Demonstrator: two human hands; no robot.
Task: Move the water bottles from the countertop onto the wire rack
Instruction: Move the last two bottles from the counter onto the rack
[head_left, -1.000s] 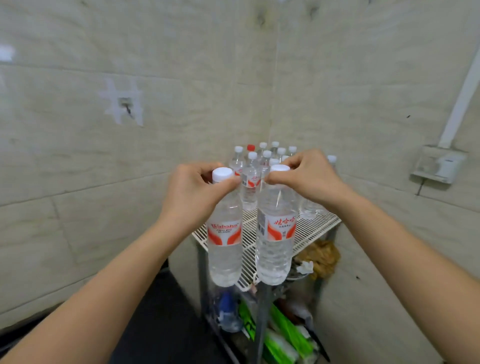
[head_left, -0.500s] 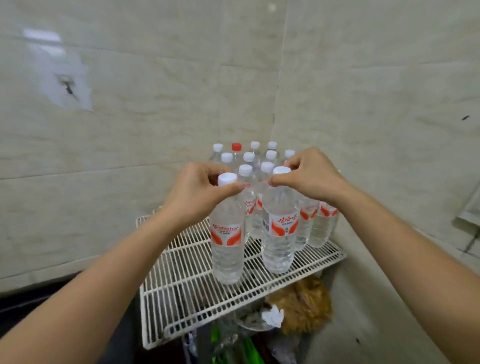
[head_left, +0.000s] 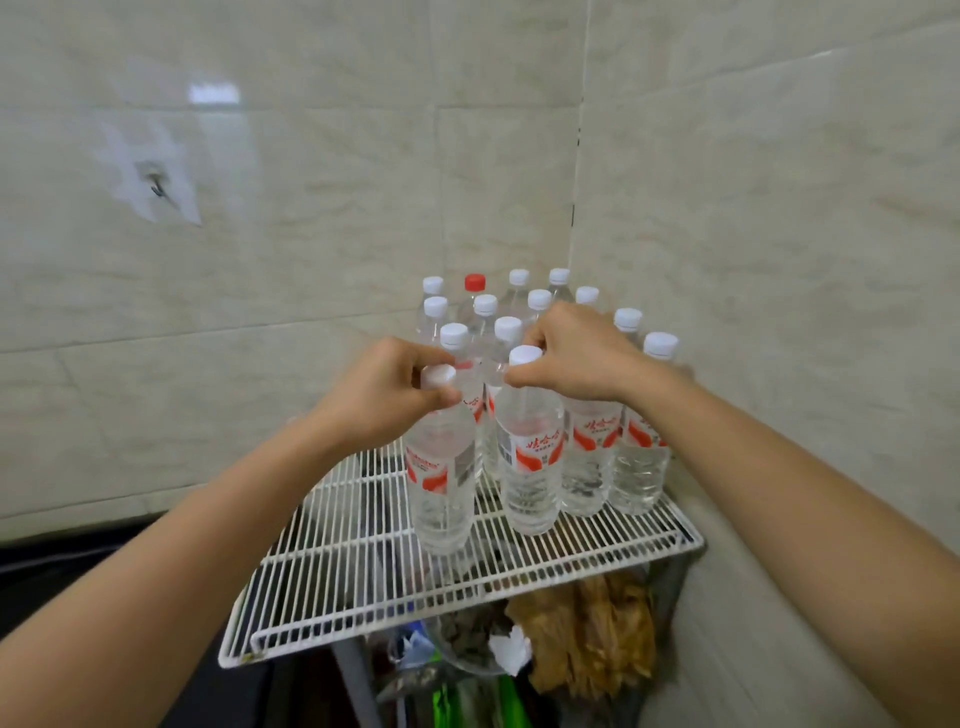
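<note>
My left hand (head_left: 387, 397) grips the neck of a clear water bottle (head_left: 441, 478) with a white cap and red label; its base rests on the white wire rack (head_left: 332, 582). My right hand (head_left: 576, 358) pinches the neck of a second such bottle (head_left: 530, 467), which stands on the rack just to the right of the first. Behind them, in the wall corner, a cluster of several more bottles (head_left: 592, 457) stands upright on the rack, one with a red cap (head_left: 475, 282).
Tiled walls meet in a corner right behind the rack. Bare wire shelf lies in front and to the left of the bottles. Beneath the rack sit a brown crumpled bag (head_left: 592, 634), green items (head_left: 511, 709) and other clutter. A dark surface (head_left: 62, 582) lies at the left.
Both hands have carried their bottles forward and down over the rack; the bottles hung in the air before and now stand on the wire shelf next to the cluster.
</note>
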